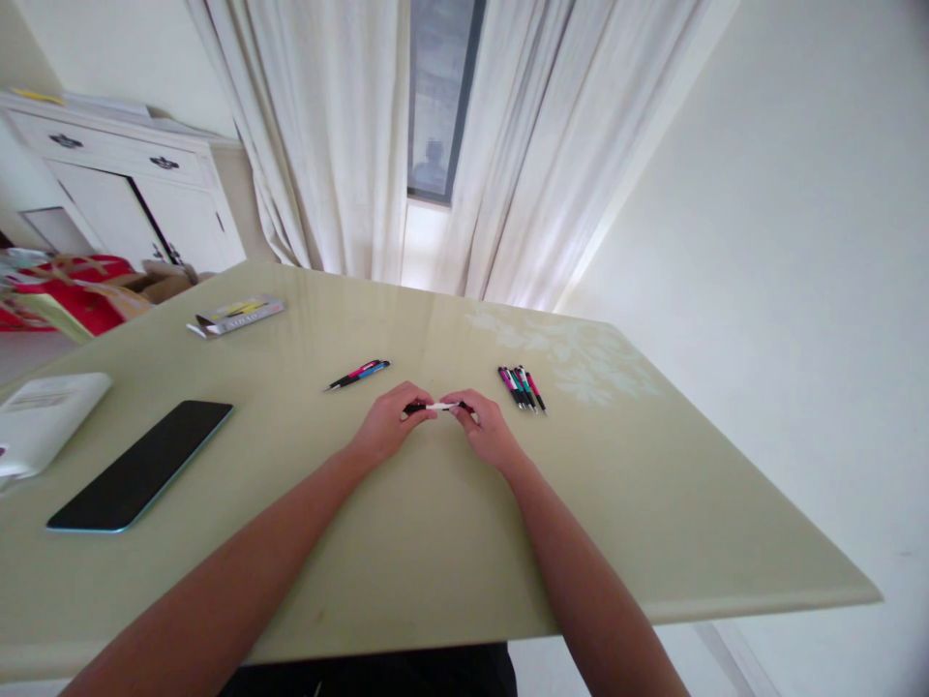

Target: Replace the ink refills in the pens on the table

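Note:
Both hands meet over the middle of the pale green table (653,503), holding one black and white pen (437,408) between them. My left hand (388,421) pinches its left end and my right hand (485,426) pinches its right end, fingers closed. Two pens, pink and blue (358,375), lie just beyond my left hand. A small bunch of several coloured pens (522,387) lies beyond my right hand.
A black phone (141,465) lies face up on the left of the table, with a white box (44,416) at the left edge. A small flat carton (236,315) sits at the far left. Red bags (79,290), a white cabinet (123,184) and curtains (348,136) stand behind.

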`<state>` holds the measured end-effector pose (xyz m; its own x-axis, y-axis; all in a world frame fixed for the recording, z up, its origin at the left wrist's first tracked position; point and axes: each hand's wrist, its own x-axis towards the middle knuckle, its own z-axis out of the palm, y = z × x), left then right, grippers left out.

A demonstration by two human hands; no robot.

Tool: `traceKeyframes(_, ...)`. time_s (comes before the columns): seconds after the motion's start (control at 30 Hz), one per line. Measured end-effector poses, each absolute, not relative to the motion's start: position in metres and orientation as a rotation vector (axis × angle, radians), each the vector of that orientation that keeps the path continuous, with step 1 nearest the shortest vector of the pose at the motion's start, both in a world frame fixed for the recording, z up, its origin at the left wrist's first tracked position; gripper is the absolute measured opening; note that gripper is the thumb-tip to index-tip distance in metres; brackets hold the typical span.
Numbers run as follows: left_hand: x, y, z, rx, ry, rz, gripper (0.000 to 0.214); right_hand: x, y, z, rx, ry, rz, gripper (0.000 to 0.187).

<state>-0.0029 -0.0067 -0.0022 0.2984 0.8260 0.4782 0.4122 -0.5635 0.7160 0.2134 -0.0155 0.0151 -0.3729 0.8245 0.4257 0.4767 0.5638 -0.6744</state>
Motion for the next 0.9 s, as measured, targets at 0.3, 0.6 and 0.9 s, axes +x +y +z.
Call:
traceKeyframes(0.3,-0.001,-0.010,0.001,2.241,0.971,1.205,0.017,0.213,-0.016,0.013,-1.184,-1.962,0.700,0.037)
traceKeyframes(0.6,0.002,-0.010,0.003,1.952,1.178,1.231,0.036,0.214,-0.010,0.013,-1.181,-1.772,0.767,0.037)
traceKeyframes(0.9,-0.004,0.001,-0.003,1.741,1.198,1.273,0.032,0.217,-0.007,0.011,-1.214,-1.717,0.730,0.036)
